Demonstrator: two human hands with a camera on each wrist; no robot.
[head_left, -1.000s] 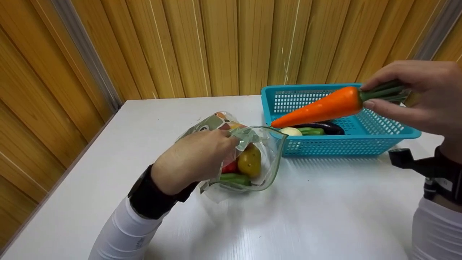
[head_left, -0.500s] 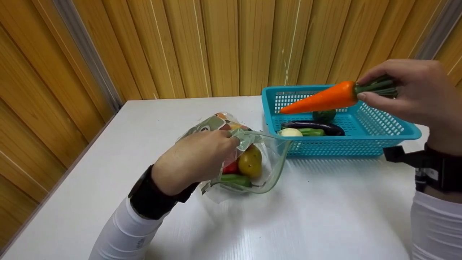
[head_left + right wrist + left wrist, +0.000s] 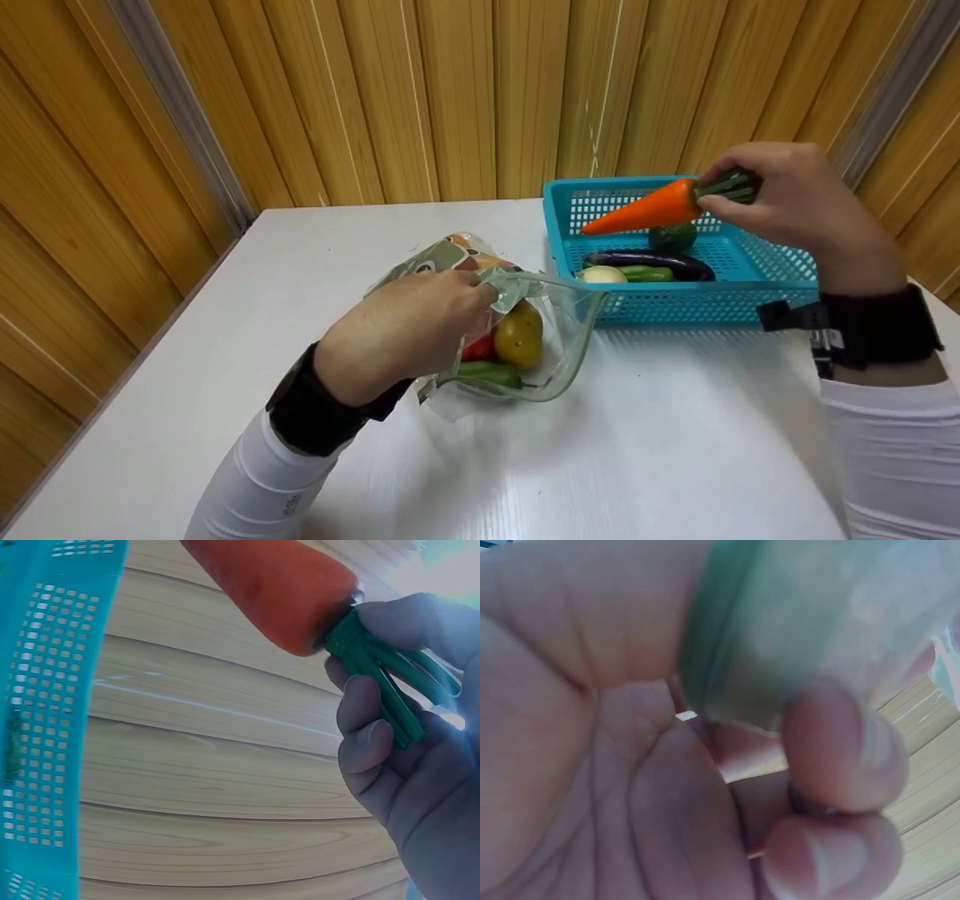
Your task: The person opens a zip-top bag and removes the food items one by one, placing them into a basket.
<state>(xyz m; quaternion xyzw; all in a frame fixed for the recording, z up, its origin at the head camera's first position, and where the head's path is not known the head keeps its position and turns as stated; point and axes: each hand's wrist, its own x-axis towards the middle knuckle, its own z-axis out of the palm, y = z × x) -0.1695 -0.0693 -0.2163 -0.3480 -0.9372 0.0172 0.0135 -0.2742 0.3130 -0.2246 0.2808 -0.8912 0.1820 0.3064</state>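
Observation:
My right hand (image 3: 795,199) pinches a carrot (image 3: 649,208) by its green stalks (image 3: 375,675), holding it over the blue basket with the tip toward the left. With my left hand (image 3: 416,322) I grip the upper edge of a clear plastic bag (image 3: 577,352), whose mouth gapes toward me. Its green seal strip (image 3: 720,622) passes between thumb and fingers in the left wrist view. Inside the bag lie a yellow-green round fruit (image 3: 519,336), something red (image 3: 478,349) partly hidden by my hand, and a green pepper (image 3: 487,373).
The blue mesh basket (image 3: 690,304) stands at the back right of the white table (image 3: 660,450). It holds an eggplant (image 3: 679,264), a whitish round vegetable (image 3: 602,275), a long green vegetable (image 3: 646,274) and a dark green round one (image 3: 673,237). A wooden panel wall (image 3: 487,97) rises behind.
My right hand has moved left with the carrot, its tip lifting off the bag's rim and ending over the basket. My left hand has stayed put on the bag.

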